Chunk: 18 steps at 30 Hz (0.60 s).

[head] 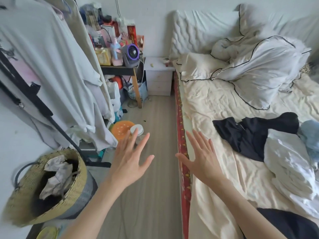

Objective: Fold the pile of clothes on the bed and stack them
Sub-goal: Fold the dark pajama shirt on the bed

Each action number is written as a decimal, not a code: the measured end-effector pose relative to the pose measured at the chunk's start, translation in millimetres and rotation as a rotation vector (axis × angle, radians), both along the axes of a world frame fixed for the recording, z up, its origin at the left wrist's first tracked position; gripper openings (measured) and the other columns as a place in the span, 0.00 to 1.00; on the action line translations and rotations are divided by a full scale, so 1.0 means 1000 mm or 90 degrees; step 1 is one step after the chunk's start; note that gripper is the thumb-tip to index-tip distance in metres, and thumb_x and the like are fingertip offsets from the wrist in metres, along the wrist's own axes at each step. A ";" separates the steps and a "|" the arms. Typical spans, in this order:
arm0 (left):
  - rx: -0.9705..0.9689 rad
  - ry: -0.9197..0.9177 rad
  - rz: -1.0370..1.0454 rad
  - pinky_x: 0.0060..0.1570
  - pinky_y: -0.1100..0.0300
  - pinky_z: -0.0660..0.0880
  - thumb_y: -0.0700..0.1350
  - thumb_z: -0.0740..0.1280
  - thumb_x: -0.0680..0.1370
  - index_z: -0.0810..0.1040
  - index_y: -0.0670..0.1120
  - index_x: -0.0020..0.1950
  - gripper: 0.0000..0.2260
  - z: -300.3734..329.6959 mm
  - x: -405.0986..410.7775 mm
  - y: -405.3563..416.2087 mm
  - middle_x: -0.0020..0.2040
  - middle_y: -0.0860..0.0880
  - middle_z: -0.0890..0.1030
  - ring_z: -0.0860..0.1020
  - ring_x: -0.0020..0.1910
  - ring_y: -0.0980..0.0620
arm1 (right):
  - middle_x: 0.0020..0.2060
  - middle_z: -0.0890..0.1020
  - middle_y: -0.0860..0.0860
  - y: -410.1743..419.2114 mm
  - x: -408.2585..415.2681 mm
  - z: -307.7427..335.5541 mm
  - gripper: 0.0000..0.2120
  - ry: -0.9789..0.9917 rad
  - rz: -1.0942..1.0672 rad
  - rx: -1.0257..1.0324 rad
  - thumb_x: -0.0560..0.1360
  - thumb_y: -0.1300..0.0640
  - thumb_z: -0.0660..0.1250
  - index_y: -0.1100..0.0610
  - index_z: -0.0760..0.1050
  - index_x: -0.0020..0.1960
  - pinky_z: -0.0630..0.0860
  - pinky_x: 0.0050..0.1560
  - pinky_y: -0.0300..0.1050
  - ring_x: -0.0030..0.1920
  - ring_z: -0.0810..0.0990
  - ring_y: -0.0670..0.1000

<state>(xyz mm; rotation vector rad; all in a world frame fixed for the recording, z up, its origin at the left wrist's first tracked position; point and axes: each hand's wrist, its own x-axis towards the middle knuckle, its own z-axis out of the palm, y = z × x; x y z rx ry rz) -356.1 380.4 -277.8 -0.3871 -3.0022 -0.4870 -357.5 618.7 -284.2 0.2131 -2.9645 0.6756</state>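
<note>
A loose pile of clothes lies on the bed [215, 104] at the right: a crumpled black garment [250, 133], a white garment [291, 163] in front of it, and a pale blue piece [310, 133] at the right edge. Another dark cloth [290, 225] shows at the bottom right. My left hand [129, 161] is held over the floor with fingers spread and holds nothing. My right hand [202, 159] hovers over the bed's left edge, fingers spread and empty, well left of the black garment.
A rumpled white duvet [262, 69] and pillow [198, 66] fill the head of the bed. A woven laundry basket [46, 185] stands at the bottom left under a clothes rack [34, 100] with hanging garments. A cluttered table [119, 68], fan [131, 53] and white nightstand [158, 76] lie beyond.
</note>
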 end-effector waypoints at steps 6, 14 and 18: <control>0.012 -0.011 -0.040 0.74 0.44 0.52 0.58 0.60 0.78 0.57 0.51 0.77 0.29 -0.013 -0.072 0.003 0.77 0.44 0.54 0.49 0.77 0.43 | 0.77 0.51 0.49 0.000 -0.042 0.001 0.39 -0.005 -0.076 0.000 0.73 0.32 0.55 0.48 0.48 0.78 0.38 0.75 0.50 0.77 0.42 0.49; 0.028 -0.140 -0.084 0.74 0.46 0.50 0.59 0.59 0.78 0.54 0.54 0.77 0.29 -0.075 -0.172 0.038 0.78 0.47 0.50 0.46 0.77 0.45 | 0.78 0.49 0.50 0.038 -0.133 -0.049 0.39 -0.081 -0.163 0.019 0.73 0.31 0.51 0.47 0.46 0.78 0.38 0.74 0.52 0.77 0.42 0.51; 0.023 -0.138 -0.099 0.74 0.48 0.48 0.60 0.56 0.79 0.51 0.56 0.77 0.29 -0.064 -0.266 0.064 0.79 0.48 0.47 0.44 0.77 0.47 | 0.78 0.50 0.50 0.056 -0.210 -0.054 0.39 -0.085 -0.191 -0.002 0.74 0.31 0.52 0.48 0.47 0.78 0.39 0.75 0.54 0.77 0.43 0.51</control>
